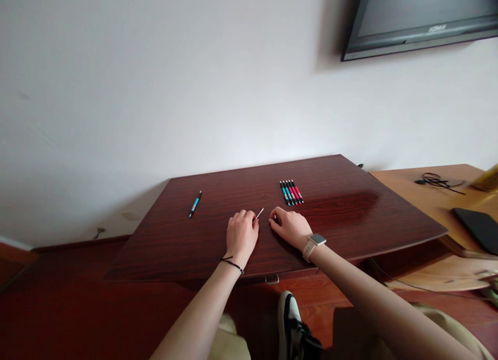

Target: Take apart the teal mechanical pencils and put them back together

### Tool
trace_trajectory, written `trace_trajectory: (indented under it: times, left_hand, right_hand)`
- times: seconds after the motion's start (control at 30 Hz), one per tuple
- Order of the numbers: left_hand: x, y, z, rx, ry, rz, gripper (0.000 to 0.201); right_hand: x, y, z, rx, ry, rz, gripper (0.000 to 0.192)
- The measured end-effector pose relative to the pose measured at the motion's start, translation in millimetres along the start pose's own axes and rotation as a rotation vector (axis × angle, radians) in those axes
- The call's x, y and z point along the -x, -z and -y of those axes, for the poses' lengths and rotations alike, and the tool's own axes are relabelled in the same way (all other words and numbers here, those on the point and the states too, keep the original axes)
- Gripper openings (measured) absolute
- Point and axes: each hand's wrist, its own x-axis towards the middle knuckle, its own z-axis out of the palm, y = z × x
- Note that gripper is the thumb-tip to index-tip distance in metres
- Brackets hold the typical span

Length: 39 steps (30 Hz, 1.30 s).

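My left hand [243, 234] is closed over the dark wooden table [163, 251], pinching a thin pale pen refill [260, 212] that points up and to the right. To its right, my right hand [292, 228] rests curled at the table, its fingers around a small black pen part [276, 219], mostly hidden. Just beyond the right hand lies a tidy row of pens [291, 193], blue ones at the left and pink ones at the right. One blue and black pen [195, 204] lies alone, farther left.
At the right stands a lighter wooden desk [404, 186] with a black cable [439, 181], a dark phone-like slab [476, 229] and a yellow object [488, 178]. A television [424, 23] hangs on the wall. A drawer handle [272, 279] shows under the table's front edge.
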Motion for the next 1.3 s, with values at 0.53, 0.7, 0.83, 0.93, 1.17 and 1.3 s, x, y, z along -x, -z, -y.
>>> trace_trajectory:
  times: [0.53,0.7,0.83,0.93,1.17,1.3]
  left_hand:
    - [-2,5.3,-12,0.09,-0.261,0.033,0.027]
    - [-2,3.0,-11,0.08,-0.267,0.034,0.024]
    - [-1,1.0,-10,0.09,-0.254,0.041,0.019]
    - [-2,0.5,-9,0.103,-0.239,0.044,0.018]
    - [-1,0.4,-8,0.116,-0.169,-0.019,0.016]
    - [-1,-1.8,-8,0.103,-0.165,-0.014,0.013]
  right_hand:
    - [2,5,0,-0.007,0.003,0.01,0.02]
    - [2,6,2,-0.027,-0.018,0.029,0.024]
    - [0,4,0,-0.053,-0.022,0.013,0.028]
    - [-1,2,-2,-0.076,-0.038,-0.022,0.03]
    - [0,3,-3,-0.084,-0.056,-0.052,0.023]
    - [2,5,0,-0.065,-0.036,-0.021,0.021]
